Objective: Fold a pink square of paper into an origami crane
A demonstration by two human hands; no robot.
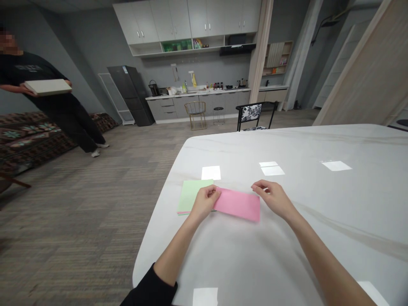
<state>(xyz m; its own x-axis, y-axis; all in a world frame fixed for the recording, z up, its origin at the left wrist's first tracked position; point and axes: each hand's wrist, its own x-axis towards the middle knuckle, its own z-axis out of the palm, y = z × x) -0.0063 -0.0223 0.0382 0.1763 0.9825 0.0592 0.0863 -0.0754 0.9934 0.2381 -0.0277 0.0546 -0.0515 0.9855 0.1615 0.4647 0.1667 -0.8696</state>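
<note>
A folded-looking pink sheet of paper (239,204) is pinched at its left end by my left hand (205,199), between thumb and fingers. The paper reaches to the right, just over the white table. Beside my left hand lies a stack of coloured paper (193,193), light green on top, with pink and green edges showing below. My right hand (272,195) hovers by the pink paper's upper right corner, its fingers loosely curved and holding nothing. Part of the stack is hidden behind my left hand and the pink paper.
The white table (318,204) has a rounded left edge. A patterned chair (251,114) stands behind it. At the far left, a person (47,89) stands holding a flat white box (49,87). A kitchen counter (197,94) and a fridge (132,95) are at the back.
</note>
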